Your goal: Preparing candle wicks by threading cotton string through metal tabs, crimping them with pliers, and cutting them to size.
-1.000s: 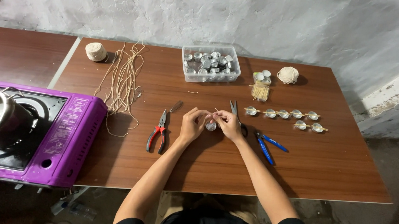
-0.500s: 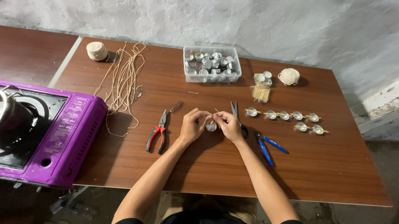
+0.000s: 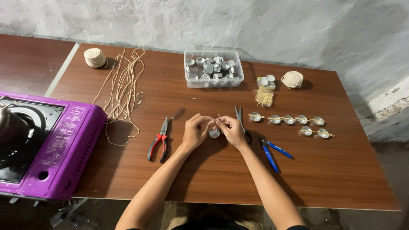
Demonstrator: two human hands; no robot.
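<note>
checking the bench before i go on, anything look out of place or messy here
Nothing looks spilled or broken. The loosest spot is the cut string, sprawled in a tangle beside the purple stove. Both hands meet over a small metal cup; finished cups sit in tidy rows.

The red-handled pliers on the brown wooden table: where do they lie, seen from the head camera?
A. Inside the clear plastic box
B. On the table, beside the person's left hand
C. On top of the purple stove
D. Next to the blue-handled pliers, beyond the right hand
B: the red-handled pliers lie flat on the brown wooden table, just to the outer side of the left hand, apart from it.
</note>
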